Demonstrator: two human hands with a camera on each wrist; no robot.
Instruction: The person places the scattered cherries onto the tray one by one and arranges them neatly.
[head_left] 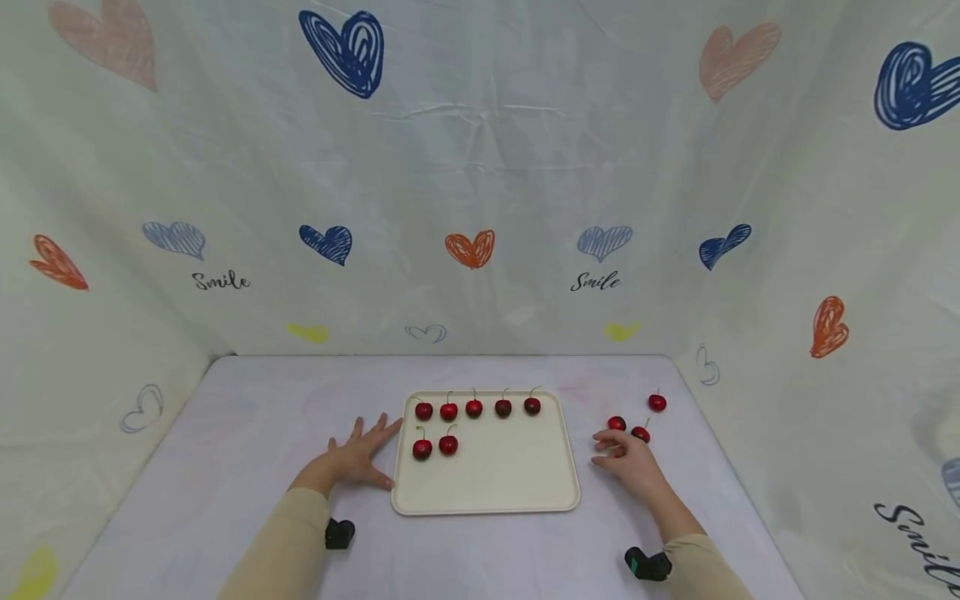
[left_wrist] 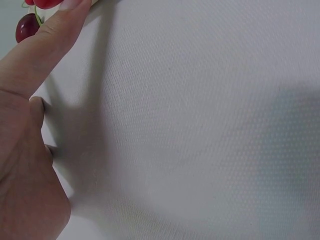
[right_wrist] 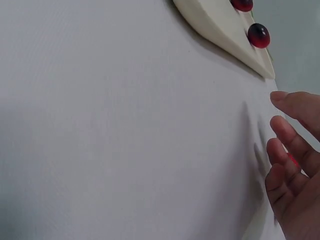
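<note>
A cream tray (head_left: 517, 475) lies mid-table with several dark red cherries on it, a full row along its far edge and two more (head_left: 448, 445) at the left of a second row. My left hand (head_left: 352, 460) has its fingers spread at the tray's left edge; in the left wrist view its thumb (left_wrist: 55, 42) reaches the rim. To the right of the tray, my right hand (head_left: 630, 462) hovers with loosely bent fingers beside two cherries (head_left: 617, 423). In the right wrist view a gap shows between thumb and fingers, with nothing held.
Another cherry (head_left: 657, 402) lies farther back near the table's right edge. The white table (head_left: 247, 450) ends at a hanging curtain (head_left: 525, 183) printed with hearts. A black wrist device (head_left: 648, 565) sits on the right wrist, another (head_left: 340, 534) on the left.
</note>
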